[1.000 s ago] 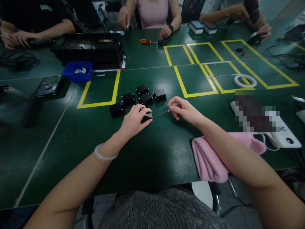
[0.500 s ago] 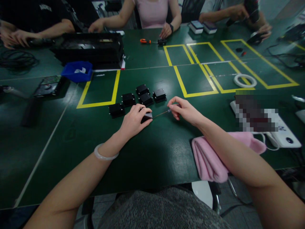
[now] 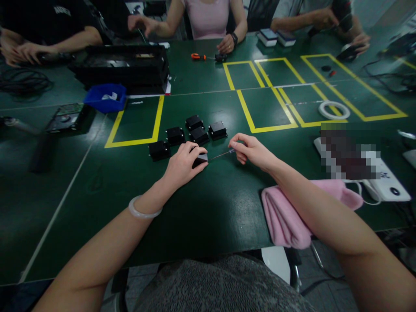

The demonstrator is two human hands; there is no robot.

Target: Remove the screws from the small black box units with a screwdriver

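Note:
My left hand (image 3: 186, 164) grips a small black box (image 3: 200, 159) on the green table, fingers over its top and thumb at its near side. My right hand (image 3: 248, 148) is closed round the handle of a thin screwdriver (image 3: 221, 154), whose shaft points left and whose tip meets the right end of the box. Several similar black boxes stand just beyond my left hand, among them one at the left (image 3: 159, 150) and one at the right (image 3: 217, 129).
A pink cloth (image 3: 286, 216) lies under my right forearm, beside a white device (image 3: 390, 182). Farther off are a tape roll (image 3: 334, 110), a blue bin (image 3: 105, 98), a large black housing (image 3: 123, 67) and an orange screwdriver (image 3: 198, 56). Other people sit across the table.
My hands, the held box and the screwdriver have hardly moved. Across the table, a person's hand has risen from beside the black housing.

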